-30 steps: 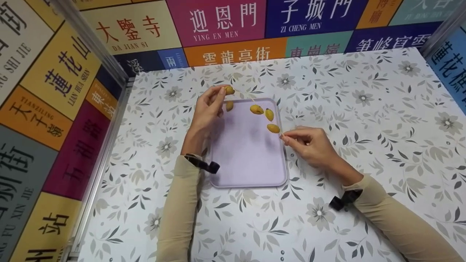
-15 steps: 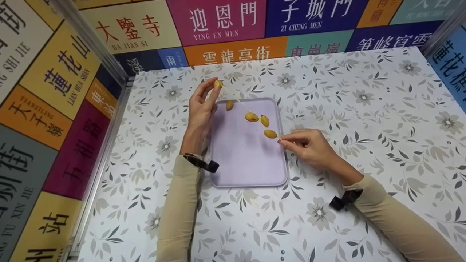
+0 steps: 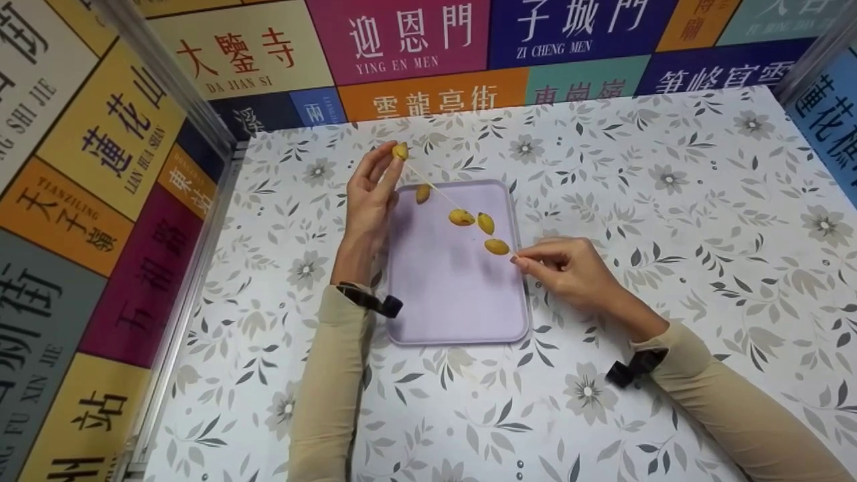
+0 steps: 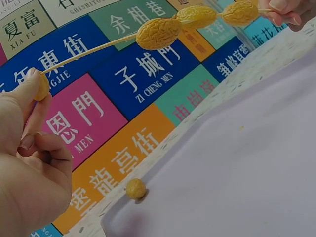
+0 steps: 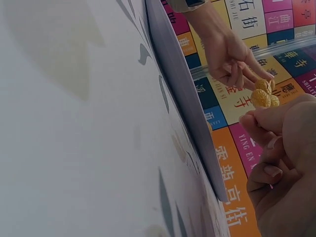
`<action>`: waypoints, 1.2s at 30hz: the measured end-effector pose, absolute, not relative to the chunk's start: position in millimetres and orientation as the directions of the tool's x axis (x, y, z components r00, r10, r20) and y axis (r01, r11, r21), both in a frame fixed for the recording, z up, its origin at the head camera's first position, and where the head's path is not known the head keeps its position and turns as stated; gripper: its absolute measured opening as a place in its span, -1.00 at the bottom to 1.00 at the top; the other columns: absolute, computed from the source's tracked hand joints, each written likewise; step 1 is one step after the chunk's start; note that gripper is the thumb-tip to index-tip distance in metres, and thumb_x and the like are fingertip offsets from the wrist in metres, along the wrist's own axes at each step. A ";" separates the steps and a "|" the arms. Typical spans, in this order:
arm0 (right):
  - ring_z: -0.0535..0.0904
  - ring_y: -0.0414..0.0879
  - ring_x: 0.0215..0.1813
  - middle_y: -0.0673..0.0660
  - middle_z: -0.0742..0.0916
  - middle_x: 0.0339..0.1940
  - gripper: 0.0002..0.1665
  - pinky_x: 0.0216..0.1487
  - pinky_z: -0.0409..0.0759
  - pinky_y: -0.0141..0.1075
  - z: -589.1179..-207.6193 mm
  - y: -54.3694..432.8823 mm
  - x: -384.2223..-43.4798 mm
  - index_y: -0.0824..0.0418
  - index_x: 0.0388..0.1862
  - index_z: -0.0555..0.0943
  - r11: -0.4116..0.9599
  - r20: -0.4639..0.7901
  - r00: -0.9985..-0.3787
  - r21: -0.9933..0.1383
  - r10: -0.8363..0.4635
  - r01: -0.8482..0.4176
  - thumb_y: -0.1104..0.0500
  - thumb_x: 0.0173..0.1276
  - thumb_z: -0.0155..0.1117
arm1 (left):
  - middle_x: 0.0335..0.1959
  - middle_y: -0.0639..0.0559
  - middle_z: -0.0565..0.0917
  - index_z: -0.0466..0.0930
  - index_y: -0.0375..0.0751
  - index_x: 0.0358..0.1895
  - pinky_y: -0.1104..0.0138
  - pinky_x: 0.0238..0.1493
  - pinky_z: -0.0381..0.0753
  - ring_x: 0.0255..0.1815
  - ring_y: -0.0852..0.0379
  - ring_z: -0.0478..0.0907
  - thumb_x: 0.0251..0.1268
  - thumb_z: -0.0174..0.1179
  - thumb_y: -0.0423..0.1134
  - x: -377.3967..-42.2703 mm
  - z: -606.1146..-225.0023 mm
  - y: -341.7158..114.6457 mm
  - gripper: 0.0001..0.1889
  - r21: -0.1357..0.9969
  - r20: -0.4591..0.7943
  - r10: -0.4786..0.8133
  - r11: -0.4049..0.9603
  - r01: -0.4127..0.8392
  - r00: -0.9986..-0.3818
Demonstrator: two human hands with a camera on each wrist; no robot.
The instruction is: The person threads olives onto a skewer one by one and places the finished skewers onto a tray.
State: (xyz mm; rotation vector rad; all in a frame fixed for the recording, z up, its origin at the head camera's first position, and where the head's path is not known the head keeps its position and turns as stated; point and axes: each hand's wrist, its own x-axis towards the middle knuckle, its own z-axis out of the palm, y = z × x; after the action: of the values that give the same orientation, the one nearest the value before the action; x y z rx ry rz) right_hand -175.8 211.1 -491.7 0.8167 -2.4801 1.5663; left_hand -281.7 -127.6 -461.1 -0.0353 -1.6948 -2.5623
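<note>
My left hand (image 3: 370,191) pinches a wrinkled yellow preserved fruit (image 3: 400,151) between thumb and fingertips, at the far end of a thin wooden skewer (image 4: 98,48). Whether the tip has pierced this fruit is hidden by the fingers. Three more such fruits, one of them a preserved fruit (image 4: 159,34), sit threaded close together toward the other end. There my right hand (image 3: 562,268) pinches the skewer's short bare end. The skewer slants in the air above a lilac tray (image 3: 455,301). One loose preserved fruit (image 3: 422,194) lies at the tray's far left corner.
The tray lies on a table (image 3: 636,201) covered with leaf-and-flower patterned cloth or paper. Panels with coloured lettering (image 3: 412,40) stand along the back and sides. A black wrist camera (image 3: 392,306) is strapped over each beige sleeve.
My left hand has moved up and left with its fruit, so more bare skewer shows. The threaded fruits have shifted slightly left and down, along with my right hand's fingertips. The loose fruit stays put.
</note>
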 end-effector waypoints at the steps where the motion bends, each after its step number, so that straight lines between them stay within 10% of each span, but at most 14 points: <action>1: 0.43 -0.21 -0.49 -0.01 0.76 -0.43 -0.83 -0.50 0.29 -0.45 -491.5 211.1 -175.8 0.06 -0.06 0.91 0.326 0.358 -0.850 -0.810 -0.386 -0.488 0.27 0.45 0.53 | 0.36 0.00 0.71 0.64 0.03 0.38 0.40 -0.47 0.17 -0.09 0.19 0.59 0.49 0.44 -0.10 -281.8 -461.5 -127.6 -0.54 0.915 0.060 -0.044 -0.396 0.072 -0.997; 17: 0.42 -0.22 -0.51 -0.01 0.71 -0.49 -0.83 -0.52 0.28 -0.45 -492.8 210.6 -176.6 0.08 -0.06 0.91 0.313 0.366 -0.840 -0.807 -0.400 -0.501 0.28 0.45 0.52 | 0.35 0.01 0.73 0.64 0.05 0.36 0.38 -0.48 0.17 -0.32 0.19 0.44 0.47 0.46 -0.09 -283.1 -463.5 -128.0 -0.54 0.930 0.058 -0.031 -0.362 0.066 -0.998; 30: 0.42 -0.21 -0.51 -0.05 0.70 -0.49 -0.80 -0.51 0.29 -0.42 -494.8 211.6 -177.0 0.04 -0.09 0.92 0.335 0.374 -0.848 -0.798 -0.376 -0.500 0.30 0.40 0.56 | 0.30 -0.09 0.74 0.67 -0.07 0.22 0.45 -0.45 0.26 -0.03 0.13 0.74 0.33 0.56 -0.28 -281.8 -459.9 -124.3 -0.57 0.914 0.102 -0.051 -0.389 0.114 -0.993; 36: 0.40 -0.22 -0.53 -0.07 0.65 -0.54 -0.81 -0.52 0.28 -0.43 -494.1 210.4 -176.2 0.02 -0.10 0.92 0.343 0.362 -0.858 -0.805 -0.365 -0.485 0.28 0.41 0.57 | 0.27 -0.05 0.77 0.70 -0.08 0.16 0.42 -0.46 0.21 -0.46 0.15 0.46 0.28 0.59 -0.29 -277.9 -455.7 -121.5 -0.59 0.942 0.161 -0.079 -0.286 0.177 -0.984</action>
State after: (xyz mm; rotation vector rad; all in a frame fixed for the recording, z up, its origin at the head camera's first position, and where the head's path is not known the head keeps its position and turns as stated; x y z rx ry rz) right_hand -176.2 210.4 -494.1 0.7879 -2.4755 1.5479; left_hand -277.9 -121.5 -455.7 -0.1232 -1.7709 -2.3953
